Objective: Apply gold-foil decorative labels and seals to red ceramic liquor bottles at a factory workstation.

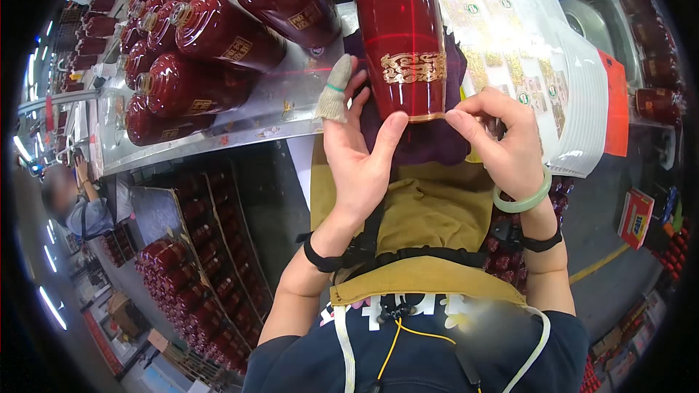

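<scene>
My right hand (507, 147) pinches the gold strip (424, 117) at the base of the red bottle (400, 25); my left hand (358, 167) is spread wide, thumb at that base, probably steadying it. The bottle lies between them on the purple cloth (438, 147), likely for cushioning, its base short of the cloth's near edge.

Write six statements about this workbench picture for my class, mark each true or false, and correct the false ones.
1. A purple cloth lies beneath the gold-banded bottle. True.
2. The pale green bangle is on the left wrist. False: the pale green bangle is on the right wrist.
3. The right hand is at the bottle's gold-edged base. True.
4. The left hand is fully gloved. False: the left hand wears a cloth cover on one finger.
5. A gold-patterned sheet lies right of the bottle. True.
6. The apron is blue. False: the apron is tan.
</scene>
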A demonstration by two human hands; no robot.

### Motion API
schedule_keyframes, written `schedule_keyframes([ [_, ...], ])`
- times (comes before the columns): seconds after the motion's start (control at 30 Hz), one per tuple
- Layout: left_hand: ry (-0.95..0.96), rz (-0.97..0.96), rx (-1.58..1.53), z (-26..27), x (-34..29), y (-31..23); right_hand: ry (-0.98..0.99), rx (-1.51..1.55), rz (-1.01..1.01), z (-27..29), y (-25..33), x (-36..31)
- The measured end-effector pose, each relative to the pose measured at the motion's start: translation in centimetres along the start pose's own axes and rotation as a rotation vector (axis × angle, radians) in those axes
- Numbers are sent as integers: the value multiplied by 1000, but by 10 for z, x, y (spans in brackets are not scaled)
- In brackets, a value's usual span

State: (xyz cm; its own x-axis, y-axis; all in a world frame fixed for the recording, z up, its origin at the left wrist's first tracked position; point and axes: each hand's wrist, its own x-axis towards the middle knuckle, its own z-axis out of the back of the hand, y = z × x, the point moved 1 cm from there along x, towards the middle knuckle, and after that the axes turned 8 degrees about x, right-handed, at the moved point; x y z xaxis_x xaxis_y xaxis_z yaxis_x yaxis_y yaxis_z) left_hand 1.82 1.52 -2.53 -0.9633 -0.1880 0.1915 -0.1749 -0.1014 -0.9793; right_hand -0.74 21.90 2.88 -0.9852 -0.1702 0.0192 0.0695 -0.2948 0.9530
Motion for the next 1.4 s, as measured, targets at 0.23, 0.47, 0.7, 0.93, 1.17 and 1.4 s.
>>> schedule_keyframes([
  [0.23,-187,-562,497,4,-8,-4,-12,15,11,-1,2,1],
  [0.47,-134,-709,656,2,2,-3,19,-8,12,3,5,2],
  [0.7,-190,-649,659,2,-4,7,19,22,2,6,-3,4],
  [0.93,-192,-767,848,-3,-6,-2,23,19,2,5,-3,5],
  [1.17,-144,-751,699,-2,3,0,23,21,-3,4,-2,6],
  [1.4,-186,-615,681,4,-5,5,37,14,-6,6,2,5],
])
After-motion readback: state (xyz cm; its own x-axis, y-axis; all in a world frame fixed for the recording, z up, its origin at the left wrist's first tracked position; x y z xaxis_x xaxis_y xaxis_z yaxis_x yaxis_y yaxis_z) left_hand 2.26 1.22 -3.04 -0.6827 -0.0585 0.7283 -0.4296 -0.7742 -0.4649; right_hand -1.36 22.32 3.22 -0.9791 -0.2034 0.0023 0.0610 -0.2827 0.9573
